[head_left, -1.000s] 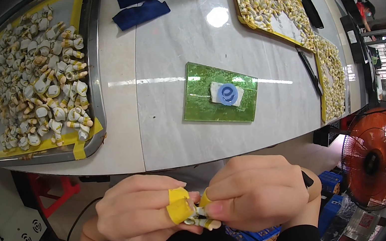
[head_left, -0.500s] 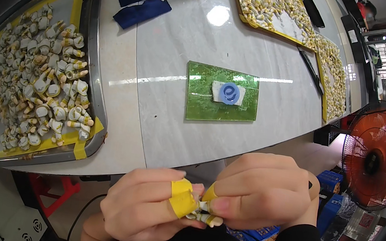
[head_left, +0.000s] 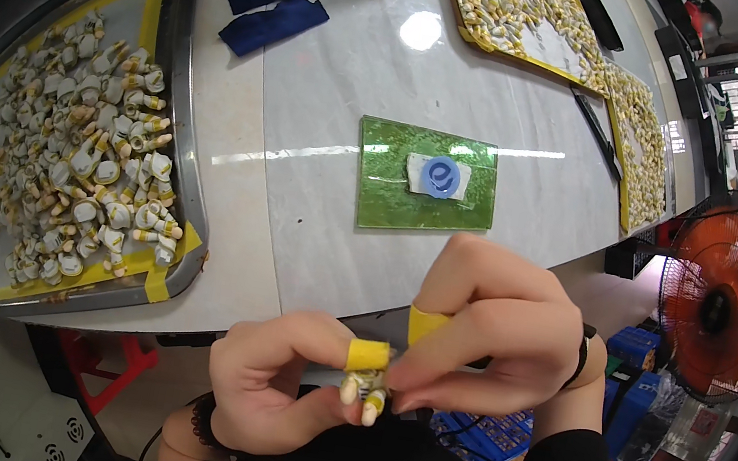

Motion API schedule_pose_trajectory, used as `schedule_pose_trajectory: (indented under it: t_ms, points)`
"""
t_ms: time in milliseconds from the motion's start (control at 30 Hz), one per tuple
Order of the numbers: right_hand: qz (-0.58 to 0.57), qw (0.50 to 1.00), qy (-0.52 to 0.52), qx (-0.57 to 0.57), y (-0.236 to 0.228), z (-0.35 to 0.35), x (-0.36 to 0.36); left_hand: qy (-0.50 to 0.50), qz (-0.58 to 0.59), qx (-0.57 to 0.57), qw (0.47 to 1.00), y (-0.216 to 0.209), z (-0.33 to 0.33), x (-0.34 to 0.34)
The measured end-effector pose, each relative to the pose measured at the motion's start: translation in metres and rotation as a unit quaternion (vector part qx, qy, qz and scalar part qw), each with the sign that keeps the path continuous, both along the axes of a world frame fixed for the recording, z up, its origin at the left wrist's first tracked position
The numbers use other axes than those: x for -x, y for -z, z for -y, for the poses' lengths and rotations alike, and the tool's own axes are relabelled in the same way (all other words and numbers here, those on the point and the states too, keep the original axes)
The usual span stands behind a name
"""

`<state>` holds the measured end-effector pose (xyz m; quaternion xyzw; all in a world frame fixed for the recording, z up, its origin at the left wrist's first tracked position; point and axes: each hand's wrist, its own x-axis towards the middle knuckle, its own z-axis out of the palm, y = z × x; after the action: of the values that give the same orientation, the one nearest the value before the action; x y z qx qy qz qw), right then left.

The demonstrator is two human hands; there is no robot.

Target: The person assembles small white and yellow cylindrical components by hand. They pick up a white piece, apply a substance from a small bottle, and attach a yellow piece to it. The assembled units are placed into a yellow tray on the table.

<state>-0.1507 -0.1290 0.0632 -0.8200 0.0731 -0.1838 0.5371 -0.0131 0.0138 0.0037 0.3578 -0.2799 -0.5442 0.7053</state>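
Just beyond my lap, my left hand (head_left: 273, 379) pinches a small figurine part (head_left: 365, 392) between thumb and forefinger. The part is white with yellow bands, and two pale, flesh-coloured ends point down. Yellow tape wraps the left forefinger. From the right, my right hand (head_left: 495, 347) reaches in, its thumb and fingers pressed together at the part's right side; what lies between those fingertips is hidden. It has yellow tape on a finger too. Past the hands, a green glass-like slab (head_left: 374, 198) rests on the table, carrying a white pad (head_left: 414, 172) and a round blue piece (head_left: 440, 176).
At left stands a metal tray (head_left: 187, 250) edged with yellow tape, heaped with similar figurine parts (head_left: 81, 156). Yellow-edged trays (head_left: 531, 63) of small pieces lie far right. Dark blue cloths (head_left: 271, 27) sit at the back. An orange fan (head_left: 714, 305) stands at right, near blue crates (head_left: 490, 443).
The figurine part has turned so its pale ends point toward me. My right hand has lifted and opened out its knuckles, and my left fingers have shifted their hold.
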Motion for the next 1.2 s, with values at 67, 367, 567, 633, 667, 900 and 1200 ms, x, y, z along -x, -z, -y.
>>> schedule_pose_trajectory:
  t_ms: [67,367,567,633,667,900,1200]
  points:
    - [-0.007,1.0,-0.003,-0.009,0.004,-0.002,-0.002,0.021,0.021,-0.002,1.0,0.001,-0.001,-0.002]
    - [-0.047,0.997,-0.059,0.019,0.0,-0.001,-0.002,0.088,0.074,0.01,0.993,0.002,-0.002,-0.004]
    - [-0.06,0.996,-0.066,0.013,0.001,-0.002,0.001,0.132,0.086,-0.012,0.987,0.003,-0.002,-0.007]
    - [-0.081,0.992,-0.089,-0.032,-0.002,0.0,0.004,0.147,0.083,-0.01,0.986,0.005,-0.001,-0.009]
    - [-0.091,0.989,-0.099,-0.053,-0.003,0.002,0.005,0.157,0.078,-0.005,0.985,0.006,0.001,-0.01]
    - [-0.09,0.982,-0.091,-0.142,0.002,0.004,0.01,0.176,-0.043,-0.019,0.983,0.008,0.002,-0.006]
    - [-0.077,0.981,-0.096,-0.15,0.003,0.0,0.009,0.171,-0.037,-0.018,0.984,0.007,0.001,-0.004]
